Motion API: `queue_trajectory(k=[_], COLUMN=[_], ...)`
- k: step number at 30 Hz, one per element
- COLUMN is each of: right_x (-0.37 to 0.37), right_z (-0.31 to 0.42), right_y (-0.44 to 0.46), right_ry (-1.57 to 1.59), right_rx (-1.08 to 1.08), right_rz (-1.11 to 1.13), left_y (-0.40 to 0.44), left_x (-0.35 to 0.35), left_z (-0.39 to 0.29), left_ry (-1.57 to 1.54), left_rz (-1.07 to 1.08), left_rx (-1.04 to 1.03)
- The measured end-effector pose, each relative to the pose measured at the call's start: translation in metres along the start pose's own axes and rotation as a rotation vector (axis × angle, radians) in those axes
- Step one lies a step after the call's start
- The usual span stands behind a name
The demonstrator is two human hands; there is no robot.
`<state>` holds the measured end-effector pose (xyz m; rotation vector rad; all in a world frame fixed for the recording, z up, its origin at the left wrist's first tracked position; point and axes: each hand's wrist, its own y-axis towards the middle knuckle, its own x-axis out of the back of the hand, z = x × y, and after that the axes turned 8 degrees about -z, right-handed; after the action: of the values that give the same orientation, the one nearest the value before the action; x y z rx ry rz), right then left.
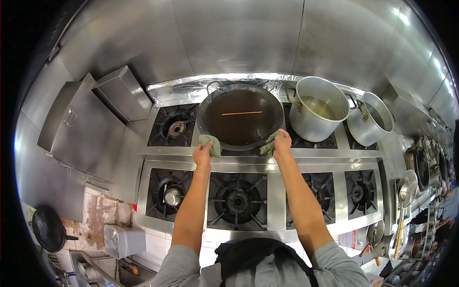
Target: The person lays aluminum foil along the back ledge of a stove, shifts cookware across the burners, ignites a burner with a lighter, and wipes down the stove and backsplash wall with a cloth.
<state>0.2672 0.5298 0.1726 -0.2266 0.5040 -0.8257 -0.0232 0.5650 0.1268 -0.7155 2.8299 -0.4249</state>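
A wide dark wok-like pan (224,138) stands on the back row of the stove, filled with brown liquid (239,129). A thin wooden stick (242,113) lies across the liquid. My left hand (202,154) grips a folded green cloth (210,145) at the pan's lower left edge. In my right hand (282,142) is another green cloth (268,145), at the pan's lower right edge. Whether the cloths are wrapped round handles is hidden. Both arms reach forward over the front burners.
Right of the pan stand a large aluminium pot (313,125) with liquid and a smaller pot (366,131). A small metal bowl (173,195) sits on the front left burner (158,186). Ladles (405,191) and pans hang at the right. Foil (181,91) lines the back.
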Motion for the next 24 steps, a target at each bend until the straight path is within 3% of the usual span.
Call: queue_trajectory(k=[10, 19, 24], right_x=[0.003, 0.004, 0.005], right_z=[0.011, 0.008, 0.013], right_y=[-0.022, -0.015, -0.017], right_ry=[-0.08, -0.018, -0.157], right_rx=[0.06, 0.009, 0.037], right_rz=[0.025, 0.048, 0.078], left_y=[-0.023, -0.014, -0.014], left_x=[-0.005, 0.0, 0.005], left_z=[-0.014, -0.014, -0.013], left_ry=[-0.031, -0.07, 0.006], left_rz=[-0.016, 0.096, 0.107], left_rx=[0.017, 0.009, 0.021])
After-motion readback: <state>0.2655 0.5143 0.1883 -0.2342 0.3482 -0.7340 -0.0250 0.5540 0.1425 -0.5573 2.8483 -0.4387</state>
